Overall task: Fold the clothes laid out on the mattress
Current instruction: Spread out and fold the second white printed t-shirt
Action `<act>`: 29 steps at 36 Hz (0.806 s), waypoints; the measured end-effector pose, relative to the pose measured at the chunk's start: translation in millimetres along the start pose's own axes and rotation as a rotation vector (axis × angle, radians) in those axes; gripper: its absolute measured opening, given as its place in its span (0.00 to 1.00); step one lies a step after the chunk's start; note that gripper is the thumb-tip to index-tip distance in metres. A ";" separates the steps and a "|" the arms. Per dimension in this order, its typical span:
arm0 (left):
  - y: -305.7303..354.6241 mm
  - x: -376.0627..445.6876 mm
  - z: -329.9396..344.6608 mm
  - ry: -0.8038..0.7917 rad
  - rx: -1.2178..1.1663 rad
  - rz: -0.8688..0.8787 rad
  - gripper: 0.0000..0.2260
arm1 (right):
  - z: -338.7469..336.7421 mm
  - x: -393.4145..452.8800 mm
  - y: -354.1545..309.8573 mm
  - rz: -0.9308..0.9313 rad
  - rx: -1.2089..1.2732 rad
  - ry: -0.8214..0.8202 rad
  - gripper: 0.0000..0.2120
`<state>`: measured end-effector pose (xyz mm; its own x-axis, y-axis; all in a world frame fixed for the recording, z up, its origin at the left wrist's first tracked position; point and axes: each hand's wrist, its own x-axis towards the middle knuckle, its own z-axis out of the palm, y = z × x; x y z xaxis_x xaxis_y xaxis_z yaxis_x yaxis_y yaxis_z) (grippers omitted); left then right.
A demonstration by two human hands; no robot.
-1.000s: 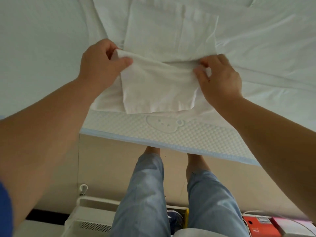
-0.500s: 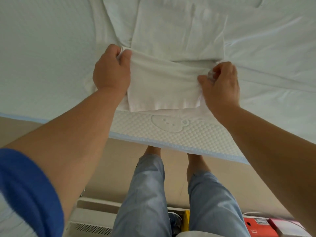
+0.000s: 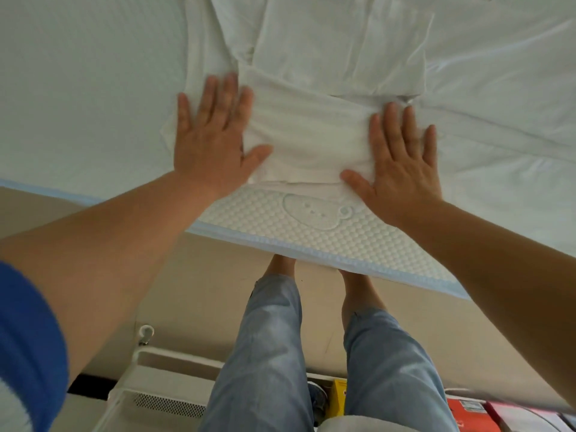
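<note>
A white garment lies folded into a band near the mattress's front edge. My left hand lies flat on its left end, fingers spread and straight. On the right end my right hand presses flat the same way. Above the fold, another flat white piece of the clothing spreads up the mattress, and its top is cut off by the frame.
The mattress has a dimpled white border with a bear emblem and a blue trim. Below it are my legs in jeans, a white wire rack and red and yellow boxes on the floor.
Both hands have let go of the folded edge they pinched and now lie flat with spread fingers on the ends of the fold.
</note>
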<state>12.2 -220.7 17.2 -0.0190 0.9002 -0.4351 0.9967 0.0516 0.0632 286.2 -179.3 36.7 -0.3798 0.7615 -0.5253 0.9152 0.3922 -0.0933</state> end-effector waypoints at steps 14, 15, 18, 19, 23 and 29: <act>-33.3 -77.4 -12.9 0.190 -0.761 -0.718 0.14 | -42.3 10.2 -84.3 -0.150 0.231 0.111 0.28; -34.3 -77.2 -10.1 0.165 -0.814 -0.697 0.14 | -44.9 19.3 -90.0 -0.158 0.240 0.124 0.28; -38.6 -72.3 -5.7 0.045 -0.994 -0.691 0.11 | -52.5 47.0 -106.0 -0.151 0.312 0.143 0.25; -40.0 -71.6 -4.4 0.009 -1.062 -0.703 0.09 | -54.1 55.3 -111.1 -0.136 0.336 0.135 0.25; -47.8 -73.0 -0.9 -0.041 -1.164 -0.694 0.07 | -55.0 77.5 -126.4 -0.101 0.345 0.097 0.22; -61.3 -70.4 -9.0 0.012 -1.031 -0.704 0.10 | -52.2 88.3 -138.7 -0.085 0.387 0.115 0.23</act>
<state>-48.3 -283.4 52.0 -0.5287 0.5433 -0.6522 0.2437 0.8331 0.4965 118.7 -139.5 47.4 -0.4492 0.7958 -0.4062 0.8545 0.2498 -0.4555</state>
